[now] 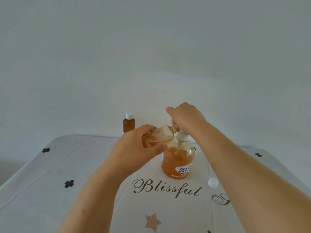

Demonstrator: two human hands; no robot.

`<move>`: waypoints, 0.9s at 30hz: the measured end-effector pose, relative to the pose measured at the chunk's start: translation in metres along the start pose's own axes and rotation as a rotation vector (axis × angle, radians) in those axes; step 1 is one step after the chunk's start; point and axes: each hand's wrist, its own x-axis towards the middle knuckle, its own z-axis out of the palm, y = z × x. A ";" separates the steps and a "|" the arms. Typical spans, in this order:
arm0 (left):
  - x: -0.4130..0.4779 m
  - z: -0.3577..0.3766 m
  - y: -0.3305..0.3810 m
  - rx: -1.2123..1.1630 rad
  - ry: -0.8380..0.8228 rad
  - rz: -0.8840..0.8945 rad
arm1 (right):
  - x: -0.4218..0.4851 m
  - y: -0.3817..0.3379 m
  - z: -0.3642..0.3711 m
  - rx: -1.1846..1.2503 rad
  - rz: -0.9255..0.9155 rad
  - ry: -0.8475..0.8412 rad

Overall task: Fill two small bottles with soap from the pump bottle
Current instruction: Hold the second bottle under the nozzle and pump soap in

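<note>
**A:** Take me across, left to right.

**B:** At the back left, by the far edge of the counter (70,165), a capped small bottle (128,123) stands upright. It looks amber inside, so I'd judge that one filled. Next is the left hand (139,146), its fingers curled round the open small bottle (161,136). That bottle is tipped nearly on its side, with its mouth against the spout of the pump bottle (178,163) at mid-counter. The right hand (185,118) sits on the pump head, fingers curled down over it.

**A:** How should the step be done well?

**B:** Seat the mouth right at the spout and press in slow, full strokes. Tip the small bottle more upright as it fills, so nothing runs back out. The soap looks thick, so give each squirt time to slide down. The loose white cap (212,182) lies right of the pump bottle, ready for closing.

**A:** And the surface and room?

**B:** The counter is covered in white, printed with black clovers, a tan star and "Blissful". Behind it is a plain pale wall (151,47).
</note>
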 end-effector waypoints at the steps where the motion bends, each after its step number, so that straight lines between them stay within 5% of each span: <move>1: 0.000 0.000 0.000 -0.002 0.007 0.002 | 0.001 -0.002 -0.002 -0.002 0.007 -0.015; 27: 0.000 0.004 -0.001 0.047 0.054 -0.006 | 0.004 -0.003 -0.001 -0.075 -0.008 -0.203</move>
